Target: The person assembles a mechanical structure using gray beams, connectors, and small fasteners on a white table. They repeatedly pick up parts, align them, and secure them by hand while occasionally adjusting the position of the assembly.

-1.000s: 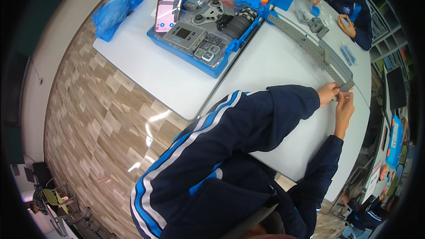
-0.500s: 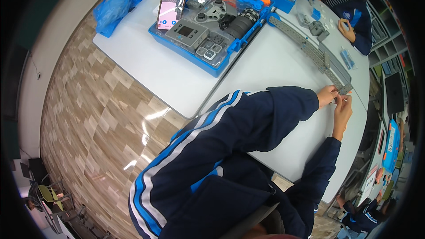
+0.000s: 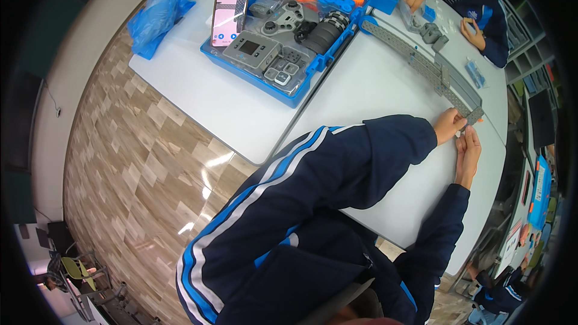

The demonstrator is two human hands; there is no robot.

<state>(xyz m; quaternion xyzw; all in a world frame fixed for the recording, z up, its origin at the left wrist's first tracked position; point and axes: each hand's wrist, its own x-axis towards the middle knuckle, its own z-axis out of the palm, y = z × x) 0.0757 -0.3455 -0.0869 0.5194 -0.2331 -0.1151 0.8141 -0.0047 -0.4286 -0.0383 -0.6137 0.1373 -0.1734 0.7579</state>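
My left sleeve [image 3: 343, 162] is navy with white and bright-blue stripes. At two o'clock, my beam [image 3: 421, 64] is grey, dotted with holes; at twelve, the box [image 3: 259, 82] is blue. Brown-beige patchwork covers the floor [image 3: 138, 156] at nine. A tiny speck [image 3: 480, 121] at three looks orange, I think.

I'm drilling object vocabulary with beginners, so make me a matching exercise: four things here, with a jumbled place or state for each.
Things
1. Smartphone
2. Plastic bag
3. Game controller
4. Perforated beam

Places or states
A. Lying in the blue bin
B. Long and grey, one end near the left hand and right hand
C. Propped up, screen lit
D. Blue and crumpled

Right pairs: 1-C, 2-D, 3-A, 4-B
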